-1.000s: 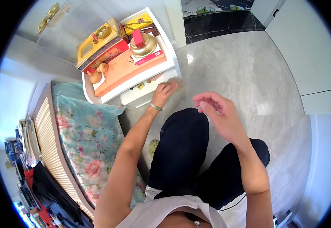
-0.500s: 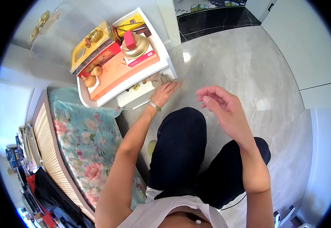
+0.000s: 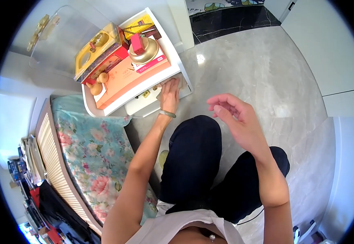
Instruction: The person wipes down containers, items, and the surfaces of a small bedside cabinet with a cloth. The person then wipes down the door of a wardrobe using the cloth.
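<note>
My left hand (image 3: pixel 170 95), with a bracelet at the wrist, reaches over the right end of a partly pulled-out drawer (image 3: pixel 144 106) in a white cabinet (image 3: pixel 180 61). Its fingertips are down at something pale and see-through, too unclear to name; whether they grip it is hidden. Small yellow and dark items (image 3: pixel 146 94) lie in the drawer beside the hand. Above my right knee, my right hand (image 3: pixel 236 118) hovers over the floor with loosely curled fingers, thumb apart and nothing held.
On the cabinet top are an orange box (image 3: pixel 124 81), a gold bowl-shaped object (image 3: pixel 149 52) with a red block (image 3: pixel 136 43), a yellow box (image 3: pixel 99 46) and small gourds (image 3: pixel 95 88). A floral cloth (image 3: pixel 91 154) covers furniture at left.
My left hand has moved left, from beyond the drawer's right end to over it. The blurred thing at its fingertips has moved with it. My right hand has barely moved.
</note>
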`<move>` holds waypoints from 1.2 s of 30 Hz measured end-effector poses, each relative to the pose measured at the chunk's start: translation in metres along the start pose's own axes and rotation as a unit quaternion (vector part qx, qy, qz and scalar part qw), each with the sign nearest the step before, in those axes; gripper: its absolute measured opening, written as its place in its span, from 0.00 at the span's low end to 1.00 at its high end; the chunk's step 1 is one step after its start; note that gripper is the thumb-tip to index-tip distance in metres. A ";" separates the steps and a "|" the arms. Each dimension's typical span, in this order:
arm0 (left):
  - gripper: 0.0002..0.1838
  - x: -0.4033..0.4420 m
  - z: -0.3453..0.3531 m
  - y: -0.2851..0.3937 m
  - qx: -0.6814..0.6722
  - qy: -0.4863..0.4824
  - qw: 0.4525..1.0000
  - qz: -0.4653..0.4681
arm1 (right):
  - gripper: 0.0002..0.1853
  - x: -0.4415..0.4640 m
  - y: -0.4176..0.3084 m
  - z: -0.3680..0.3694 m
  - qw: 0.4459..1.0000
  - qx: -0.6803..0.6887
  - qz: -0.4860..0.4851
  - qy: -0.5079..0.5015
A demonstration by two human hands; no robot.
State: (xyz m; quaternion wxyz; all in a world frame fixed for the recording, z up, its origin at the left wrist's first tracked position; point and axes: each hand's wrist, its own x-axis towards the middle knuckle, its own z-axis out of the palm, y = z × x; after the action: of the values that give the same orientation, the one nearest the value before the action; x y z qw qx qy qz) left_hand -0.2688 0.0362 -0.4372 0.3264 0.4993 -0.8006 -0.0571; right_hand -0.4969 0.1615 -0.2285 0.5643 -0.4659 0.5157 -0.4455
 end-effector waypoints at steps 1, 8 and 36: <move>0.24 -0.004 -0.002 0.001 -0.066 -0.023 0.998 -0.002 | 0.11 0.000 0.000 0.000 1.000 -0.002 -0.008 -0.001; 0.23 -0.013 -0.037 0.007 -0.139 -0.105 0.985 -0.003 | 0.11 0.003 0.002 -0.002 1.000 -0.002 -0.021 0.007; 0.25 0.023 -0.081 0.055 0.034 0.101 0.955 0.278 | 0.11 -0.006 0.004 0.003 0.999 -0.021 -0.014 0.020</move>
State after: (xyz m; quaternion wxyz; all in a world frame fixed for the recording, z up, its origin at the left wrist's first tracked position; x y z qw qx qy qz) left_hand -0.2702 0.0632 -0.3410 0.3912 0.2714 -0.8720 0.1140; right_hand -0.4941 0.1682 -0.2311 0.5377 -0.4761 0.5297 -0.4512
